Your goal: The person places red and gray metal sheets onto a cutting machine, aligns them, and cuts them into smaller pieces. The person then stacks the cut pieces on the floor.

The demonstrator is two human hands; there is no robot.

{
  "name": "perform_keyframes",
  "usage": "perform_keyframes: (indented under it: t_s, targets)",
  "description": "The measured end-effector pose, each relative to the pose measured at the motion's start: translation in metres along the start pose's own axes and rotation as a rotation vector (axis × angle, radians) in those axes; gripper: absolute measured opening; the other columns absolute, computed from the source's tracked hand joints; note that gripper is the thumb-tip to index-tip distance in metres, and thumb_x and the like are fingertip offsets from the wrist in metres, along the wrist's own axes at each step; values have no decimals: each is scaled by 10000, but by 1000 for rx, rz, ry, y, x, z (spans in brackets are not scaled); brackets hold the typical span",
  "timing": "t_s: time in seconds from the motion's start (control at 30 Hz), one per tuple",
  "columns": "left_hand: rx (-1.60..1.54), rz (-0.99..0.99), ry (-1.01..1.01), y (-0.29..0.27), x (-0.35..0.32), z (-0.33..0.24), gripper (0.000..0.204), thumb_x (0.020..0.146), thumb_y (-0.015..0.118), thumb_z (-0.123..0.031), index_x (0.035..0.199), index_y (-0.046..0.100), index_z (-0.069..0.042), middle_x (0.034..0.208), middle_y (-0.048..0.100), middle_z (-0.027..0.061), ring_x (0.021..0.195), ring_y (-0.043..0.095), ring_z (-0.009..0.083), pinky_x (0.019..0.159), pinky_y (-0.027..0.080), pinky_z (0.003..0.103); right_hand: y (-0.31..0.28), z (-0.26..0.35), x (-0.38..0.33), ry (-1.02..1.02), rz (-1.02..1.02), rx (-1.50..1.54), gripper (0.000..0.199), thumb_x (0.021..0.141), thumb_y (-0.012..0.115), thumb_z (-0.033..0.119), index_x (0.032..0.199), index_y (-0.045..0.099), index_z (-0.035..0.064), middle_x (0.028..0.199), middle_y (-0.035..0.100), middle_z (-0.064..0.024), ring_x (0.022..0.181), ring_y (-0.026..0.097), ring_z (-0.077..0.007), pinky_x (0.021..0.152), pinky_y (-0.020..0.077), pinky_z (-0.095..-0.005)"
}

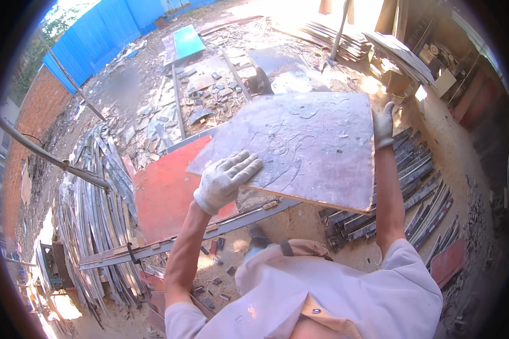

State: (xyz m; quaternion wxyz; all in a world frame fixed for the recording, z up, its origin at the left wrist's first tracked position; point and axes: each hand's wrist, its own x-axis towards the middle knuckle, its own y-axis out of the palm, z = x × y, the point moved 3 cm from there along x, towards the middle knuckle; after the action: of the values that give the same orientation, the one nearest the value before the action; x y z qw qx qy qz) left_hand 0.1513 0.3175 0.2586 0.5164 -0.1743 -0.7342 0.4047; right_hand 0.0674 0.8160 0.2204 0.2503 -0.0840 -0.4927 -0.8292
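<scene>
A large grey-purple wooden board (316,147), its face stained and scratched, slants in front of me. My left hand (226,178), in a pale work glove, lies flat on its near left part with fingers stretched out; the thumb is hidden. At the board's right edge is my right hand (383,125), also gloved, holding that edge with the thumb up and the other fingers out of sight. Partly under the board's left end lies a red panel (169,186). A long metal rail (192,231) with wood strips runs along the near side, and a dark clamp (132,252) sits on it.
Stacked dark wood strips (413,169) lie at right, and a heap of long strips (104,209) at left. Broken scraps (203,85) cover the ground beyond. A curved pole (51,155) juts in from the left. A blue fence (104,37) stands far left.
</scene>
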Motion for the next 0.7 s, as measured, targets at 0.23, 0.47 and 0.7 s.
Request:
perform_keyframes:
  t_s: [0.23,0.47,0.7]
  targets:
    - [130,119,-11,123,-78,119,390,944,658,-128,1330,700,-168,1406,680,59,1311,637,302,1137,498,485,-111,-104,-103,-111,-1034,-408,266,993,648,81,1239,675,-18,1174,735,-106,1098,698,-254,1051,525,-396]
    - [-861,-212,-2058,246,-177,162,560,1059,632,-377,1478,537,-17,1411,642,212,1287,624,322,1065,508,509,-123,-205,-145,-207,-1218,-321,302,931,677,-49,1204,662,80,1143,701,-46,1052,677,-211,960,554,-410]
    - [-903,-298,-1744,274,-207,65,444,975,731,-148,1376,652,25,1213,738,100,1041,675,196,932,531,346,-167,-210,-193,85,-1386,-187,431,963,709,25,1374,596,91,1236,681,-101,1135,664,-289,1014,547,-526]
